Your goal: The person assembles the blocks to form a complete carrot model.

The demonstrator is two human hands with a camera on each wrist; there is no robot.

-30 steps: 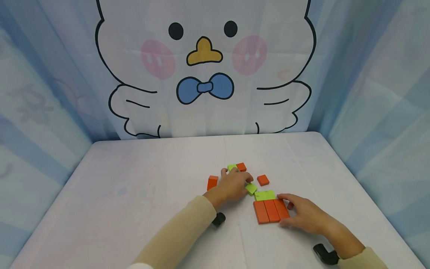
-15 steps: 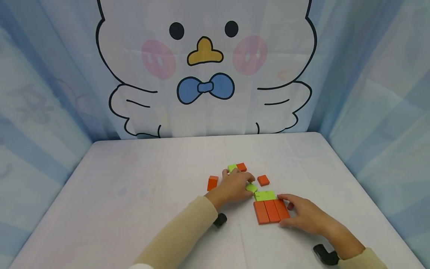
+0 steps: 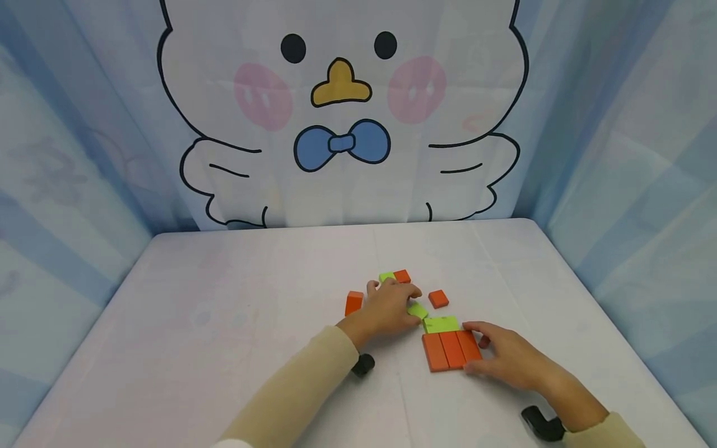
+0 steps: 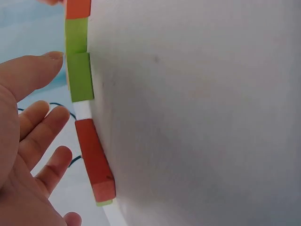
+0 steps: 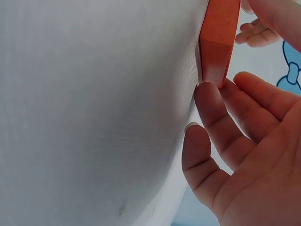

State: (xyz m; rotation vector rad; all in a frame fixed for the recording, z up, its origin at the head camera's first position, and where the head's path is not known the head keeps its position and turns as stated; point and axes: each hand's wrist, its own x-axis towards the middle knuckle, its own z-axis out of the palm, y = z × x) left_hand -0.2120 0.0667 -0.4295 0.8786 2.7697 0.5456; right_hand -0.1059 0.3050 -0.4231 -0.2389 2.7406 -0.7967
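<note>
Three long orange blocks (image 3: 451, 351) lie side by side on the white table. My right hand (image 3: 512, 358) holds the rightmost one lengthwise, thumb at its near end and fingers at the far end. In the right wrist view the fingertips (image 5: 209, 94) meet the corner of that orange block (image 5: 221, 37). My left hand (image 3: 383, 311) is held over the loose pieces, fingers spread and relaxed, its thumb close to a small green block (image 3: 417, 312). A gap shows between the left thumb (image 4: 47, 63) and the green blocks (image 4: 81, 75).
A long green block (image 3: 440, 325) lies against the far side of the orange row. Around the left hand are a small orange block (image 3: 439, 298), an orange block (image 3: 353, 303), and a green (image 3: 386, 277) and orange pair (image 3: 402, 276). A printed curtain (image 3: 342, 186) hangs behind the table.
</note>
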